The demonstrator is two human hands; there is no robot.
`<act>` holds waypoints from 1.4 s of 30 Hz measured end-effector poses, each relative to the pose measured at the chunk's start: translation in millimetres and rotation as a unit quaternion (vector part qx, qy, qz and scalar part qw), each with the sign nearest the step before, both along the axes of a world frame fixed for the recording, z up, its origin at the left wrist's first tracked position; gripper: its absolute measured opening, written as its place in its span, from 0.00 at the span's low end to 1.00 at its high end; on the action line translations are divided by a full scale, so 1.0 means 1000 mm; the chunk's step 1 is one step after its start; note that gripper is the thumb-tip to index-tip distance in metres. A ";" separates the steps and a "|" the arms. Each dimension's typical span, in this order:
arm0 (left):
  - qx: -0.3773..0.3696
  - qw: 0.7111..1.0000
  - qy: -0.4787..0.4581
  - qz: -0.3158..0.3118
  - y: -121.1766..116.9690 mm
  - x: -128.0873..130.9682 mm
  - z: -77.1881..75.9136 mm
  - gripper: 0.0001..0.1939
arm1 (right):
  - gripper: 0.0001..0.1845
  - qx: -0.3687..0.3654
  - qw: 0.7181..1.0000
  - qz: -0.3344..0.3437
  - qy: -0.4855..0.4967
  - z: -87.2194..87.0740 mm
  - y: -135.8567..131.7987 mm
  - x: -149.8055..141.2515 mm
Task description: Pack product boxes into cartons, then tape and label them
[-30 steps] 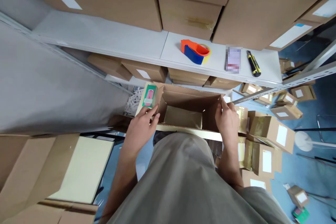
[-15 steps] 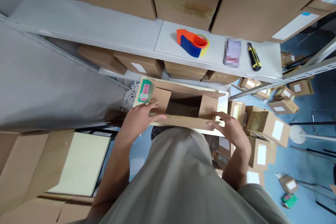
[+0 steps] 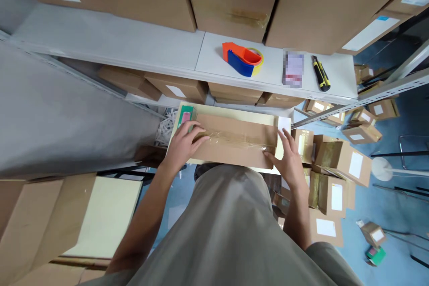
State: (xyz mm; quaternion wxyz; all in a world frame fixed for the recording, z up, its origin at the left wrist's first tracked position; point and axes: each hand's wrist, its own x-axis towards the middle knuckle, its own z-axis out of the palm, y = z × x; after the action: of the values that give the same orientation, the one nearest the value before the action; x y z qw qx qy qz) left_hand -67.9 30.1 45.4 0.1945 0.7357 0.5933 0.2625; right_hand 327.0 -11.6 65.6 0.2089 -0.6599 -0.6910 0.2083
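A long cardboard box (image 3: 237,154) lies in front of me with its top flaps folded down. Wrinkled clear tape runs along the seam between them. The fingers of my left hand (image 3: 182,145) are spread, their tips resting on the top at the left end. At the right end, my right hand (image 3: 291,161) is open, thumb on the near right corner and fingers stretched past the edge. A green box with a pink panel (image 3: 186,114) stands just beyond my left hand. Under the cardboard box is a pale yellow board (image 3: 258,117), with a white sheet (image 3: 284,123) at its right.
On the grey shelf (image 3: 134,42) ahead are an orange and blue tape dispenser (image 3: 241,59), a blurred-out item (image 3: 293,69) and a yellow-black utility knife (image 3: 321,73). Large cartons (image 3: 231,9) stand behind them. More boxes (image 3: 335,196) are stacked at the right. An opened carton (image 3: 43,219) sits at left.
The box stood open a second ago. Its end flaps were folded inward, then the long flaps came down over them. Both hands have shifted onto the ends of the closed top.
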 end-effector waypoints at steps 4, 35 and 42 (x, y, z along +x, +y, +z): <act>-0.015 0.991 -0.110 0.076 0.001 -0.003 -0.025 0.18 | 0.22 0.077 0.993 -0.026 0.087 -0.027 0.005 -0.002; -0.137 0.978 -0.141 0.074 -0.002 0.010 -0.071 0.41 | 0.41 -0.097 0.992 -0.069 -0.047 -0.026 0.011 -0.021; -0.026 0.998 -0.024 0.057 0.004 0.012 -0.052 0.42 | 0.39 -0.052 0.996 -0.037 -0.066 -0.037 0.015 -0.002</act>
State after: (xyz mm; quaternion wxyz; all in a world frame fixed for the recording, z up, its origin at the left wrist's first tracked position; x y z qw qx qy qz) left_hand -55.7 34.5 -6.5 0.2125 0.6886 0.6366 0.2747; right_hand 325.3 3.2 28.7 0.1355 -0.7074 -0.6666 0.1920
